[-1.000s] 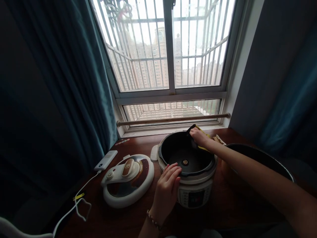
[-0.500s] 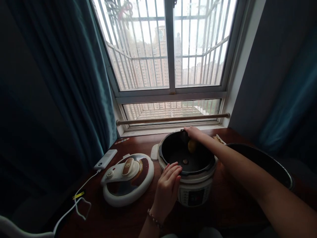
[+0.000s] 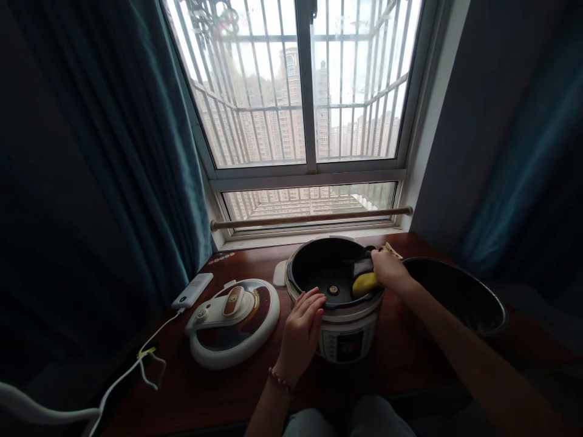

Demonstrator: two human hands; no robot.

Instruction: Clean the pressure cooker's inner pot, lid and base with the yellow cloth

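Observation:
A white electric pressure cooker point(image 3: 348, 331) stands lidless before me, its dark inside showing a small round part at the bottom centre. My left hand point(image 3: 306, 321) lies against its front left rim, fingers stretched out and holding nothing. At the right side of the rim my right hand point(image 3: 389, 268) is closed on a dark and yellow cloth point(image 3: 365, 284), which hangs against the inner wall. Part of the cloth is hidden by the fingers. To the left lies the cooker's lid point(image 3: 268, 325), white with a brown top and handle.
A large black pot point(image 3: 460, 297) stands at the right, partly behind my right forearm. Left of the lid, a white power bank point(image 3: 194, 290) has a white cable point(image 3: 122, 377) running off the wooden table point(image 3: 255, 258). A barred window rises behind, with blue curtains point(image 3: 177, 200) beside it.
My right hand has moved with the cloth from the cooker's far rim to its right side, toward me. My left hand keeps its place at the rim. The view has shifted slightly.

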